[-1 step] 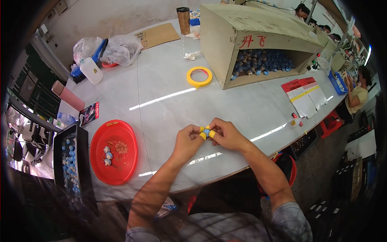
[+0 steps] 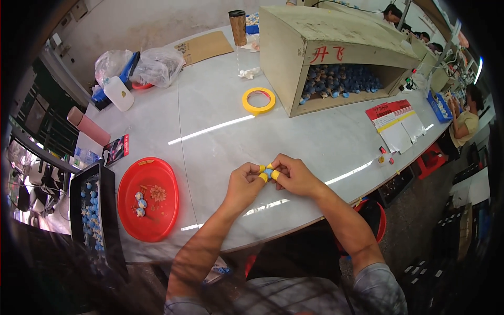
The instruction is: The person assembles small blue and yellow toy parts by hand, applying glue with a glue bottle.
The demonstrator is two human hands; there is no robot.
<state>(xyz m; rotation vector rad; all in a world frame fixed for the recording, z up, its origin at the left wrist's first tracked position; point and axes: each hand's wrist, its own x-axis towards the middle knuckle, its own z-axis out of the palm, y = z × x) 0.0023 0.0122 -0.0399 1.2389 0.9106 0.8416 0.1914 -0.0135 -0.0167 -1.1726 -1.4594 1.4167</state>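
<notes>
Both my hands meet over the table's front middle, yellow tape wrapped round several fingertips. A small blue piece (image 2: pixel 268 172), mostly hidden by the fingers, is pinched between them. My left hand (image 2: pixel 243 185) grips it from the left with thumb and fingers. From the other side my right hand (image 2: pixel 297 177) pinches the same piece. Its exact kind is too small to make out. To the left, a red plastic basin (image 2: pixel 167 212) holds a few little blue-and-white figures (image 2: pixel 140 203). Beside that, a black tray (image 2: pixel 108 210) contains many similar blue pieces.
A roll of yellow tape (image 2: pixel 268 106) lies beyond my hands. Behind it stands a wooden box (image 2: pixel 286 63) filled with blue pieces (image 2: pixel 344 80). Printed sheets (image 2: pixel 401 137) lie at the right; a pink bottle (image 2: pixel 94 129) and a tumbler (image 2: pixel 238 29) stand farther off. A co-worker (image 2: pixel 464 126) sits right.
</notes>
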